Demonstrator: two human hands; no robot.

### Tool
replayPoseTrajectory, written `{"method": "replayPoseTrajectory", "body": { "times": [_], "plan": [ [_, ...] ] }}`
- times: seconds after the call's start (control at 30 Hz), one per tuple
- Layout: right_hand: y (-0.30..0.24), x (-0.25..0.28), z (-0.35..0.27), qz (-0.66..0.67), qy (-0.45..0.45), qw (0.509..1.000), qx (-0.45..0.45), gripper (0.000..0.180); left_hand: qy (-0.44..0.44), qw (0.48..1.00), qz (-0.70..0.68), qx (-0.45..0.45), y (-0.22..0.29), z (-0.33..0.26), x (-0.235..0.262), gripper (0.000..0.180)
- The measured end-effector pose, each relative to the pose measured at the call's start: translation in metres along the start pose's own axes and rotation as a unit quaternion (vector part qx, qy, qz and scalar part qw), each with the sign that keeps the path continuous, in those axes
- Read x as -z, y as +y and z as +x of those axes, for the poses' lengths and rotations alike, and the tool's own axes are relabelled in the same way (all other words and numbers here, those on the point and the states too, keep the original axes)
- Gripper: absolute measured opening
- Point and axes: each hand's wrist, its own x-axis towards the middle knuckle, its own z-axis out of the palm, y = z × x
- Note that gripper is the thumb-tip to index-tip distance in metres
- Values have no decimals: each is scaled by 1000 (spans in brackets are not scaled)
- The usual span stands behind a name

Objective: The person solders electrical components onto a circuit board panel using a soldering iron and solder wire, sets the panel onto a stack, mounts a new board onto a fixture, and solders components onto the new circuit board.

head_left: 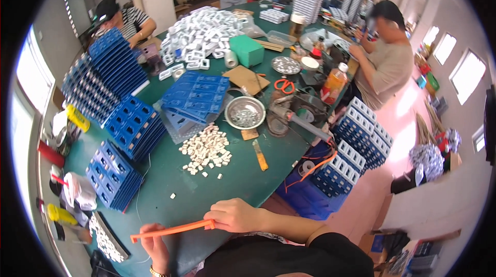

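A long, thin orange strip (178,229) with a short bent lip at its end is held above the near edge of the green table (165,206). I cannot make out its exact kind. My right hand (233,215) is closed on the strip's right end, thumb and fingers pinching it. Near the strip's left end, my left hand (156,246) has its fingers wrapped behind and under it. One small white block (173,195) lies alone just beyond the strip. Farther off is a loose heap of small cream blocks (205,149).
Stacked blue trays (111,173) line the left side. Blue panels (194,93), a metal bowl of small parts (245,112), orange scissors (284,86) and a heap of white frames (201,32) stand farther back. A blue crate (310,199) is at right. Other people sit around the table.
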Motion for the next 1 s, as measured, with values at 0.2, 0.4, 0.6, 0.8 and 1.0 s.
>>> {"method": "replayPoseTrajectory", "body": {
  "times": [0.2, 0.4, 0.6, 0.8, 1.0],
  "plan": [
    [21, -9, 4, 42, -78, 994, -65, 19, -9, 994, 69, 79, -25, -16, 19, 12],
    [19, -24, 38, 327, 47, 917, -221, 104, -61, 986, 64, 140, 44, 66, 22, 29],
    [-2, -61, 127, 366, -53, 925, -90, 106, -13, 946, 324, 22, 81, 166, 105, 34],
    [39, -158, 181, 313, 17, 943, -114, 79, -101, 862, 496, 3, 44, 262, 160, 51],
    [55, -197, 201, 192, 40, 979, -60, 82, -101, 803, 581, 88, 21, 314, 172, 60]
  ]
}}
